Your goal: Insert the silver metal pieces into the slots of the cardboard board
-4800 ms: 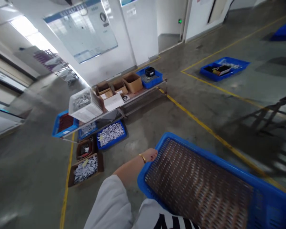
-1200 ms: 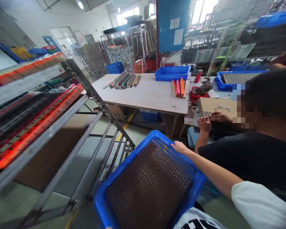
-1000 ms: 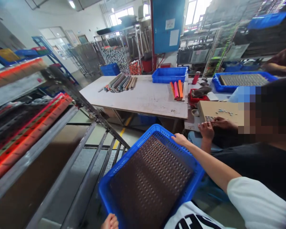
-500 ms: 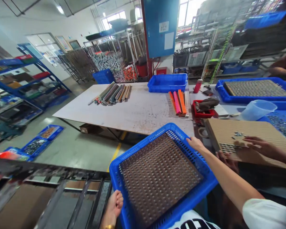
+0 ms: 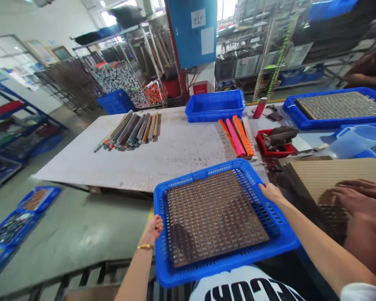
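Both my hands carry a blue plastic mesh tray (image 5: 219, 174) level, just off the near edge of a white-topped table (image 5: 138, 167). It holds a brown perforated sheet (image 5: 214, 217). My left hand (image 5: 152, 230), with a gold bangle on its wrist, grips the left rim. My right hand (image 5: 271, 193) grips the right rim, close to a co-worker's hands (image 5: 360, 200) resting on a ribbed cardboard board (image 5: 332, 179).
On the table lie bundled strips (image 5: 130, 130), orange and pink strips (image 5: 235, 136), a blue crate (image 5: 214, 106) and a red tray (image 5: 275, 141). Another blue tray (image 5: 338, 106) with a perforated sheet stands to the right. Blue trays sit on the floor at lower left (image 5: 12, 228).
My view has swung from the floor and metal rack to the table. The tray has moved forward to the table's edge, and my left hand has come into view on its left rim.
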### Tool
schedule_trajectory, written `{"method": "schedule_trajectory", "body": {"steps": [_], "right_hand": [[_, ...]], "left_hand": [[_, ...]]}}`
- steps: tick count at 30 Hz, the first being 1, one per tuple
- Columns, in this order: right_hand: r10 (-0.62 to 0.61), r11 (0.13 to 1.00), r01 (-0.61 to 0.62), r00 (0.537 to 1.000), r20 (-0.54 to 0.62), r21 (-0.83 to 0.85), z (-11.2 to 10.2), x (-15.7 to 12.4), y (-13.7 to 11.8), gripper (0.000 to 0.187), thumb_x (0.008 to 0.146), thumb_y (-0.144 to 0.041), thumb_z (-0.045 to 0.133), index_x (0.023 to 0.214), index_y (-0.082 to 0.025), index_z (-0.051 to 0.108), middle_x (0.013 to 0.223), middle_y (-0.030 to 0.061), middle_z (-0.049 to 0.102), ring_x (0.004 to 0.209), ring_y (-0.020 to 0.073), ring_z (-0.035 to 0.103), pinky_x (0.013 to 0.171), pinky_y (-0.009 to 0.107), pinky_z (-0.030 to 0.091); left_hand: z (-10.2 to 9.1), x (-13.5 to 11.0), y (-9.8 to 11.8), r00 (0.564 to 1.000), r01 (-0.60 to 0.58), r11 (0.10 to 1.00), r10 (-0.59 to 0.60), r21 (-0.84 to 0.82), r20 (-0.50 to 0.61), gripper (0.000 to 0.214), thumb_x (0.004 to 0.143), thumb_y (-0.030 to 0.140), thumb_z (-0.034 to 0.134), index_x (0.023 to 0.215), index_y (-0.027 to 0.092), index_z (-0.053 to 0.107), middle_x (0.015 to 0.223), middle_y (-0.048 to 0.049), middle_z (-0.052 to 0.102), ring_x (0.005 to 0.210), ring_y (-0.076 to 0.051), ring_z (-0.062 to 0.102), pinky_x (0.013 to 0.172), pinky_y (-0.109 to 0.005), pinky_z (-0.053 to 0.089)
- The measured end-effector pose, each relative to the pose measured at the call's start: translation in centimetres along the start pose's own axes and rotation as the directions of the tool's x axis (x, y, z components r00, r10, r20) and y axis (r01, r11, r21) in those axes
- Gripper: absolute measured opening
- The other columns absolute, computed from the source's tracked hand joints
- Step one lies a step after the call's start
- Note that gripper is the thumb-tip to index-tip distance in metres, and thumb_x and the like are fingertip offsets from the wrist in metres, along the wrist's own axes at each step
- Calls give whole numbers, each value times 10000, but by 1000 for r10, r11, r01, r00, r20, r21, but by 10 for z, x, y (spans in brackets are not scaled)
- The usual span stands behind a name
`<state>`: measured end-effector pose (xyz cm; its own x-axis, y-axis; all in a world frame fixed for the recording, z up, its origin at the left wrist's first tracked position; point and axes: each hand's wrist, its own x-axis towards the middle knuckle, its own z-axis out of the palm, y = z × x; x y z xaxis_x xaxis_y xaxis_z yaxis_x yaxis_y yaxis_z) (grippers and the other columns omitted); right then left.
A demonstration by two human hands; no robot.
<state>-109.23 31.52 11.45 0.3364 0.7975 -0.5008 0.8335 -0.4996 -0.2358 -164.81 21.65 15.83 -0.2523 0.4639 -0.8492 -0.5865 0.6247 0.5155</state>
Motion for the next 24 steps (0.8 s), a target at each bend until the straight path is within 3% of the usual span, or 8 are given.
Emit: {"method": "schedule_trajectory", "body": {"steps": [6,9,11,15,18,21,24], "right_hand": [[107,990,-107,994,9,91,13,36,-66,330,939,-405,508,1119,-140,589,1102,79,627,976,190,615,872,410,501],[151,979,-152,988,15,133,16,54,-98,303,928,-372,539,1125,-147,583,1118,76,609,972,190,608,847,399,517],[168,974,-168,986,13,155,16,68,-115,304,926,-362,545,1140,-148,575,1132,78,601,974,191,606,841,399,521],[176,969,-172,984,-10,180,8,101,-143,310,925,-358,546,1153,-149,569,1147,80,595,987,196,602,847,405,520],[198,964,-187,979,-40,189,-2,124,-159,318,923,-355,551,1163,-148,564,1158,85,589,997,200,599,851,408,518],[221,958,-203,973,-71,200,-12,143,-173,318,922,-355,552,1160,-144,566,1157,88,589,995,199,599,852,406,518],[224,955,-197,969,-107,224,-21,157,-187,320,923,-360,551,1160,-146,567,1159,88,590,997,200,599,858,410,515]], "left_hand": [[58,87,105,995,92,984,-96,151,25,355,886,342,555,1188,156,550,1165,-97,583,965,-205,602,801,-406,528],[79,124,149,993,105,972,-114,211,32,245,896,321,545,1049,133,580,927,-42,612,713,-121,590,604,-273,519],[91,145,173,992,103,967,-116,233,42,150,904,274,526,869,132,558,694,29,531,498,-58,473,436,-178,406],[115,178,208,989,108,962,-128,252,66,287,873,153,509,639,180,346,499,101,246,332,-17,216,319,-134,145],[134,198,229,987,116,958,-140,264,76,329,865,106,491,620,189,287,493,105,202,328,-13,181,319,-137,91],[153,215,248,987,121,953,-145,278,67,251,898,150,495,662,159,408,519,98,289,354,-15,226,320,-137,152],[169,227,262,989,111,954,-133,279,62,158,901,279,541,906,124,571,717,27,538,505,-52,465,430,-172,398]]}}
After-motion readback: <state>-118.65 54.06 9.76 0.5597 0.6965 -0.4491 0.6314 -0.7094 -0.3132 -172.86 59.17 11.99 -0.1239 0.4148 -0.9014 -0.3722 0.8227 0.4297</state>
